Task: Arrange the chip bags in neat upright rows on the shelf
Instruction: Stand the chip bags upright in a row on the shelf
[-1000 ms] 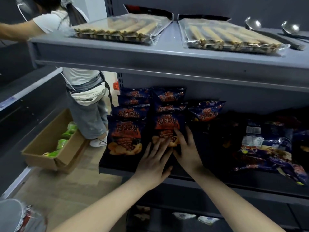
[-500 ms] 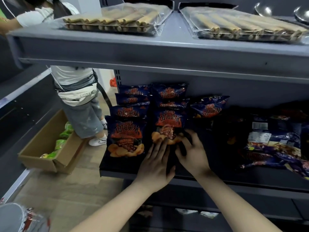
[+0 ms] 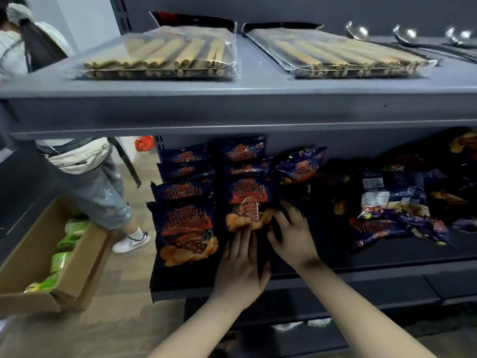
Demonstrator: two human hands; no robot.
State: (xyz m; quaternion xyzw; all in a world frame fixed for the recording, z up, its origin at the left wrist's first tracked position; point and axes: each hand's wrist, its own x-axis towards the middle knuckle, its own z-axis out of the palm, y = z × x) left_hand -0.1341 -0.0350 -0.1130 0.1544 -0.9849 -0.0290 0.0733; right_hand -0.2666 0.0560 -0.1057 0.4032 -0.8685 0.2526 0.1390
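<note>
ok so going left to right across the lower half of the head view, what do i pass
cardboard box → left row of chip bags → second row of chip bags → tilted chip bag → loose pile of bags lying flat

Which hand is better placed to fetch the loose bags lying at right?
Probably the right hand: it is nearer the loose bags; the left hand lies flat on the front bag.

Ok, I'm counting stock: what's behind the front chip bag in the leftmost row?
Behind the front chip bag stand three more matching bags, only their top parts showing. Their lower halves, and anything behind the rearmost, are covered.
</note>
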